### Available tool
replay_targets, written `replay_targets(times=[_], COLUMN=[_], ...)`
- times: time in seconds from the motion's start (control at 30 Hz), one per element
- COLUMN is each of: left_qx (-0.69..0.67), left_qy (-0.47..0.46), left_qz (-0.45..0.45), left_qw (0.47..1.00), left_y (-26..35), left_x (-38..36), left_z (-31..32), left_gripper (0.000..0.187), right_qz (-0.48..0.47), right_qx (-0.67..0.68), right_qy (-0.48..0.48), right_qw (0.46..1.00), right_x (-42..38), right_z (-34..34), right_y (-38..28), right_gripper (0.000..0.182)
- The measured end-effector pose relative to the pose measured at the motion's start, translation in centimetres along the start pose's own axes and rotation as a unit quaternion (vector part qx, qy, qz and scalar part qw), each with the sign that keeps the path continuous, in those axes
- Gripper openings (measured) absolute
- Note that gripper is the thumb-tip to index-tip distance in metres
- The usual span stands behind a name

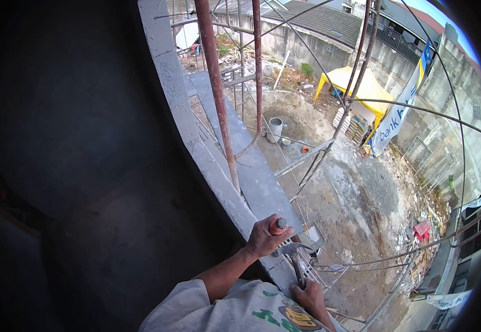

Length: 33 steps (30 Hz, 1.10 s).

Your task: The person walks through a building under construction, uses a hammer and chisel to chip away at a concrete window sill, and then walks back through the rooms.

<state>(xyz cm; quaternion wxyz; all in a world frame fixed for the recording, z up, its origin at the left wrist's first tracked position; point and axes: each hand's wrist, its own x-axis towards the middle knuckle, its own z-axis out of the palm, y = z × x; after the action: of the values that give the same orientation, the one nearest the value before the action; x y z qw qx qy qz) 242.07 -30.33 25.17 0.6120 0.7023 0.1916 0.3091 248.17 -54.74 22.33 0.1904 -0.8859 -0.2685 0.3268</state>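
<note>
My left hand [264, 239] is wrapped round what looks like a chisel, with an orange grip [277, 228] and a grey round butt pointing up. Its lower end is hidden behind the hand. Low in the view, my right hand [310, 297] grips the dark handle of a hammer [298, 268]. The hammer's curved metal head is just below the left hand, close over the wall's edge. Both hands are at the top of a grey block wall [218, 169], which runs up and away to the left.
Outside the wall lies a grey platform [260, 177] with rusty scaffold poles [215, 83] rising beside it. Far below is a dirt yard with a drum [274, 130], a gravel heap [378, 185] and a yellow-and-white canopy [357, 88]. The left side is a dark interior.
</note>
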Motion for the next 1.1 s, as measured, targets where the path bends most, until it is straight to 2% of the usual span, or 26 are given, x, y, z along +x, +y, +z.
replay_targets(times=[0.43, 0.5, 0.7, 1.1], left_qx=[0.010, 0.008, 0.008, 0.028], left_qy=[-0.003, -0.002, -0.001, -0.004], left_qz=[0.000, -0.002, 0.000, -0.003], left_qw=[1.000, 1.000, 1.000, 1.000], left_y=[0.0, 0.0, 0.5, 0.2], left_x=[0.0, 0.1, 0.3, 0.4], left_z=[0.1, 0.1, 0.3, 0.2], left_gripper=[0.024, 0.024, 0.025, 0.025], right_qz=[0.015, 0.021, 0.004, 0.019], right_qx=[-0.004, -0.008, 0.000, -0.008], right_qy=[-0.008, -0.007, 0.000, 0.000], right_qw=[1.000, 1.000, 1.000, 1.000], right_x=[-0.2, -0.2, -0.3, -0.2], right_z=[-0.5, -0.5, -0.7, -0.6], right_y=[-0.8, -0.8, -1.0, -0.9], right_gripper=[0.045, 0.040, 0.045, 0.043])
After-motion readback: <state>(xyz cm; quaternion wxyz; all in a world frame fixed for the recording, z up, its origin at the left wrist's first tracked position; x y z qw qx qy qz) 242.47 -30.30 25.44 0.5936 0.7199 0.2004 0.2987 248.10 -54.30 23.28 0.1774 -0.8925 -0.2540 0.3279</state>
